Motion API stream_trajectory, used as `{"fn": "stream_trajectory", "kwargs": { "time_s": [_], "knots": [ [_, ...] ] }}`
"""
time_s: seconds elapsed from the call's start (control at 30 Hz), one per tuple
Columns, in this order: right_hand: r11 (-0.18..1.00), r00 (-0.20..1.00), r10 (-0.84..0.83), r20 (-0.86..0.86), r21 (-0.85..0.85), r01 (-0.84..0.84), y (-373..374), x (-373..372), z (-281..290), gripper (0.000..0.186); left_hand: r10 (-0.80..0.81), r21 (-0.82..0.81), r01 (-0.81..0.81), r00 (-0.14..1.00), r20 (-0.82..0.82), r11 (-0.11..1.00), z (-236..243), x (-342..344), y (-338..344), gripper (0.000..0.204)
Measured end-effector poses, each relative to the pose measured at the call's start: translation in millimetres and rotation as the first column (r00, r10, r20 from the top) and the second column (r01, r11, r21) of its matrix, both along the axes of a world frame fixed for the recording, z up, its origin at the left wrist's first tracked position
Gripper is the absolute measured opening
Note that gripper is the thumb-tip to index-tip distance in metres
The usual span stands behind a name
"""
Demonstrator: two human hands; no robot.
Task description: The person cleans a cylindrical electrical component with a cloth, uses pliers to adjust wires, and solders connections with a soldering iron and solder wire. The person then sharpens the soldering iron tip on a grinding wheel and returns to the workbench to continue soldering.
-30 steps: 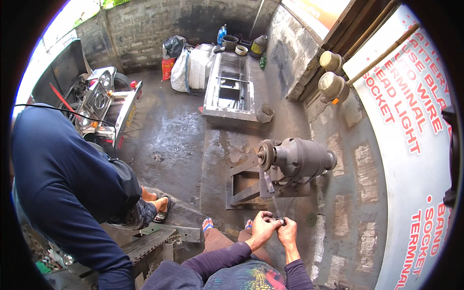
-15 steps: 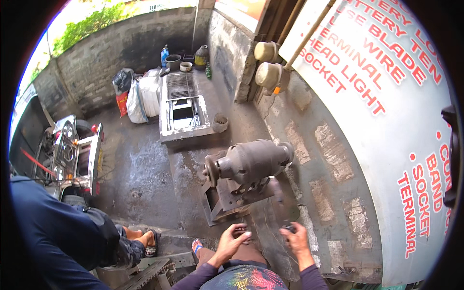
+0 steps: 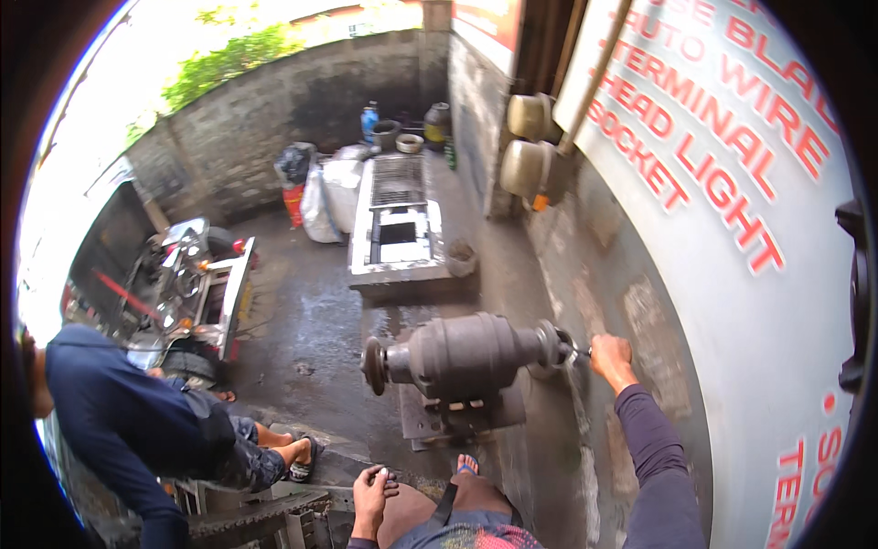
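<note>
A grey bench grinder (image 3: 462, 355) stands in front of me on a metal stand (image 3: 466, 421). To its right, my right hand (image 3: 613, 357) is closed on a small metal part (image 3: 580, 351). That part is at the grinder's right-hand wheel (image 3: 549, 344); whether the two touch, I cannot tell. Another round wheel (image 3: 373, 366) sits on the grinder's left end. Low over my lap, my left hand (image 3: 371, 501) has its fingers curled in, around something too small to make out.
Close on my left is a person in a dark blue top (image 3: 128, 412). Behind them stands a chrome-fronted vehicle (image 3: 197, 284). A low concrete block with a grate (image 3: 400, 178) lies beyond the grinder, sacks (image 3: 322, 201) beside it. A large white sign (image 3: 695, 119) fills the right side.
My right hand has moved from above my lap, up and rightward, to the grinder's right-hand wheel. My left hand has drawn back lower and leftward. The whole view has shifted.
</note>
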State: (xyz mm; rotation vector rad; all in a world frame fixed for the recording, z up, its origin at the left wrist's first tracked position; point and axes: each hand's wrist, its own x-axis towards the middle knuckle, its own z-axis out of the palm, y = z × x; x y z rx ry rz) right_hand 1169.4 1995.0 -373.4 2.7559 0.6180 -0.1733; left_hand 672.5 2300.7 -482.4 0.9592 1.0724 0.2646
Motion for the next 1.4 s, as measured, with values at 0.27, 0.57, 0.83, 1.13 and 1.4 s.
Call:
{"fn": "stream_trajectory", "kwargs": {
  "time_s": [0.27, 0.57, 0.83, 1.13, 1.4],
  "knots": [
    [0.968, 0.978, 0.204, -0.044, -0.143, -0.208, -3.5, 67.1, -142.5, 0.018, 0.232, 0.032, -0.233, 0.921, -0.314, 0.972, 4.6, -82.9, -59.1, 0.027],
    [0.845, 0.966, -0.129, 0.223, 0.535, -0.01, -70.4, 35.0, -58.9, 0.03, -0.017, 0.28, 0.108, 0.952, -0.307, 0.954, -22.5, -29.7, -51.4, 0.035],
    [0.355, 0.964, -0.141, -0.225, 0.897, 0.262, -39.4, -133.8, 7.2, 0.025, -0.464, 0.288, 0.455, 0.885, -0.041, 0.842, -39.8, 187.4, -66.5, 0.045],
    [-0.23, 0.473, -0.201, -0.858, 0.511, 0.828, -97.7, -238.4, 5.3, 0.025, -0.001, 0.234, 0.058, 0.972, -0.236, 0.97, -60.9, 260.1, -116.5, 0.046],
    [-0.189, 0.365, 0.219, -0.905, 0.327, 0.926, -139.5, -183.0, 4.2, 0.038, 0.058, 0.397, 0.006, 0.987, -0.15, 0.918, -55.2, 263.4, -110.8, 0.041]
  ]
}}
